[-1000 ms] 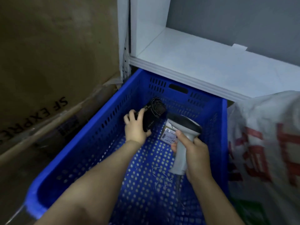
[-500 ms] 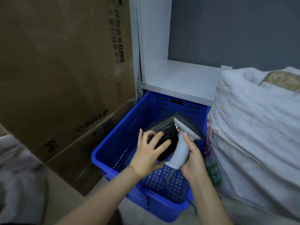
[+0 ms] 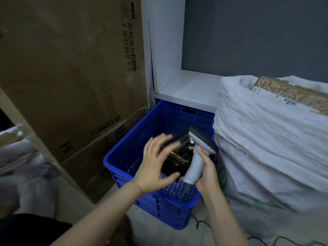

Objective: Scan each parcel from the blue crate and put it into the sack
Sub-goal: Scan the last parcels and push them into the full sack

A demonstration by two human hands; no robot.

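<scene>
Head view, single moment.

- A black parcel (image 3: 179, 158) (glossy dark wrap, no label readable) was held over the interior of the blue crate (image 3: 134, 139), toward its right side.
- The left hand (image 3: 157, 166) was clasped on the parcel. Its fingers were spread over the upper face and the thumb was tucked under the near edge. The fingertips were motion-blurred.
- The right hand (image 3: 207, 173) was wrapped round the grey handle of a handheld barcode scanner (image 3: 195, 162), with the index finger laid up the front of the grip.
- The scanner's dark head was seen just beside the parcel's right end. Whether the two touched could not be determined.
- A white woven sack (image 3: 266, 153) was found directly right of the crate. Its top was open, and a brown cardboard box (image 3: 291, 93) was visible inside.
- A large carton (image 3: 71, 71) marked SF EXPRESS was noted left of the crate, and a white shelf (image 3: 191, 87) behind it.
- A black cable (image 3: 199, 223) was seen on the floor by the crate's near right corner.
</scene>
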